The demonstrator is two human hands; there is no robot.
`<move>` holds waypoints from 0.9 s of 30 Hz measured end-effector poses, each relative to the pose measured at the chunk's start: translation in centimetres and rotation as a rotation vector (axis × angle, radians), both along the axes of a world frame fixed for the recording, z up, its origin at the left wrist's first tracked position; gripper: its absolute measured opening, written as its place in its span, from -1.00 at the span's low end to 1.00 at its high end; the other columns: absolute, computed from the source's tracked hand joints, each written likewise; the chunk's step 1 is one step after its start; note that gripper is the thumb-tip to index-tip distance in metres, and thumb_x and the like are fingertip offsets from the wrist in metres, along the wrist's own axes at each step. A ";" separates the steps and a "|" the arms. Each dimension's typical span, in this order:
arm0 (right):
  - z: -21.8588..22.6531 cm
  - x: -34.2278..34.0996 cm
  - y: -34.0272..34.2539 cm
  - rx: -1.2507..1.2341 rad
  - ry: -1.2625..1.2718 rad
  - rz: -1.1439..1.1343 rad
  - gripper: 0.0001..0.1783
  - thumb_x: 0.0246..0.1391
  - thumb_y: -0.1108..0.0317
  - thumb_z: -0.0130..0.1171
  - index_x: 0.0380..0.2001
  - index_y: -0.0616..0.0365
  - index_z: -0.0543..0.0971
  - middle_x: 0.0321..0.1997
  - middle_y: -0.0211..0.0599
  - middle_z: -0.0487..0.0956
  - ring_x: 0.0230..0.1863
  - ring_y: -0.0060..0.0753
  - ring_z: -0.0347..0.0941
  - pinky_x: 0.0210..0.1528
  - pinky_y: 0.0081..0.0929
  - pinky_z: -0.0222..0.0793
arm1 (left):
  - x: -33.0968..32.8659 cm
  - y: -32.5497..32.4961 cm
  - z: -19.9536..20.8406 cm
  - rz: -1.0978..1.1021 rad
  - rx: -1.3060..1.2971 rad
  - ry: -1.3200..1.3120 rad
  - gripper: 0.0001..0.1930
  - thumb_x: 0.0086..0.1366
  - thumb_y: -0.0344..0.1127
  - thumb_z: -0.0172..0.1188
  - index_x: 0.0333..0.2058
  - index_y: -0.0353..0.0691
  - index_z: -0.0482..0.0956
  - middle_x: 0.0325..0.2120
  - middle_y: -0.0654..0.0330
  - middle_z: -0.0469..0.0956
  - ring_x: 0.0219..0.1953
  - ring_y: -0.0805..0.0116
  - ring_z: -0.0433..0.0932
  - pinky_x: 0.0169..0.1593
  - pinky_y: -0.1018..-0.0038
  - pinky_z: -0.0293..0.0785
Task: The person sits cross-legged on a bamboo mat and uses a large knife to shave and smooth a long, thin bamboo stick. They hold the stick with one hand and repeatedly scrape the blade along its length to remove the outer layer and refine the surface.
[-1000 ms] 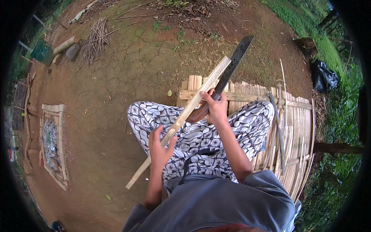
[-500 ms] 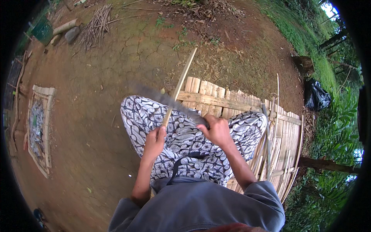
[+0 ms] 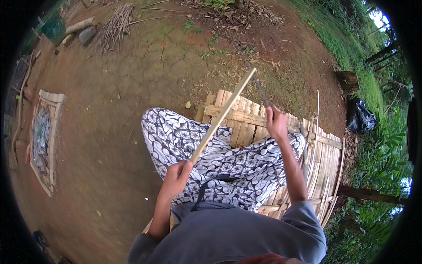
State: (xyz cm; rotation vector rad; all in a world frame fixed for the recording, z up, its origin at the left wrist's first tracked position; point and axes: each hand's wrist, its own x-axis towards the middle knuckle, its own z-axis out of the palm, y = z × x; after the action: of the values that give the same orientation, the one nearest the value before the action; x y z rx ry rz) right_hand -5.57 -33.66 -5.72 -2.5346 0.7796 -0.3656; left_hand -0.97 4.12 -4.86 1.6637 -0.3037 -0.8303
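In my left hand (image 3: 176, 177), closed round its lower end, is a long pale bamboo strip (image 3: 223, 113). The strip slants up and away to the right over my lap. My right hand (image 3: 277, 124) grips a machete, with its handle hidden in my fingers. The dark machete blade (image 3: 261, 90) appears narrow, nearly edge-on, and points away toward the strip's far end. In this view blade and strip come close at that end; whether they touch I cannot tell. Patterned black-and-white cloth (image 3: 176, 132) covers my legs beneath both hands.
I sit on a bamboo slat platform (image 3: 244, 132) over bare earth. Loose sticks lie on its right part. A bamboo-edged frame (image 3: 55, 141) holding litter is at left. A stick pile (image 3: 116, 26), a stump (image 3: 347, 80) and a black plastic bag (image 3: 361, 116) stand farther off.
My right hand has moved right and away, carrying the machete from across the strip's lower part to near its far end. The strip has tilted farther right.
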 end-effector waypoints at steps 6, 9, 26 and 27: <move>-0.9 0.2 3.2 0.123 -0.054 -0.039 -0.47 0.24 0.05 -0.06 -0.44 0.40 0.53 -0.63 0.18 0.47 -0.57 0.17 0.44 -0.46 -0.12 0.30 | 2.0 -2.9 0.3 0.075 -0.070 0.089 -0.62 0.41 -0.14 -0.05 -0.55 -0.26 0.40 -0.72 0.42 0.26 -0.67 0.67 0.14 -0.60 0.58 0.07; -1.4 -0.7 2.8 0.192 -0.122 -0.105 -0.48 0.26 0.06 -0.08 -0.49 0.39 0.50 -0.71 0.07 0.41 -0.67 -0.07 0.38 -0.50 -0.15 0.25 | 2.1 -2.6 1.1 0.102 0.023 0.091 -0.63 0.40 -0.08 -0.04 -0.48 -0.25 0.43 -0.77 0.40 0.28 -0.81 0.67 0.20 -0.72 0.64 0.13; -1.3 -3.0 12.4 -0.160 -0.124 0.588 -0.61 0.04 0.02 0.13 -0.51 0.17 0.48 -0.68 -0.22 0.46 -0.69 -0.05 0.40 -0.48 -0.29 0.37 | 0.8 -3.8 -1.6 0.051 0.029 -0.022 -0.63 0.36 -0.14 0.04 -0.51 -0.32 0.49 -0.77 0.36 0.33 -0.72 0.62 0.21 -0.62 0.52 0.15; -1.4 -2.6 11.7 -0.196 -0.134 0.608 -0.61 0.05 0.02 0.12 -0.53 0.17 0.47 -0.68 -0.19 0.46 -0.69 -0.05 0.40 -0.50 -0.27 0.36 | 0.7 -3.4 -1.1 0.028 0.039 0.071 -0.62 0.37 -0.14 0.02 -0.54 -0.30 0.47 -0.77 0.38 0.32 -0.73 0.63 0.19 -0.63 0.52 0.13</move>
State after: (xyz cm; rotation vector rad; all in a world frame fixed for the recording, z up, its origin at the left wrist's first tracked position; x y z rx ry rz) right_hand -8.21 -21.97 -7.12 -2.7316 -0.0980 -0.4080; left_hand -0.27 0.67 -5.92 1.6671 -0.2165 -0.8770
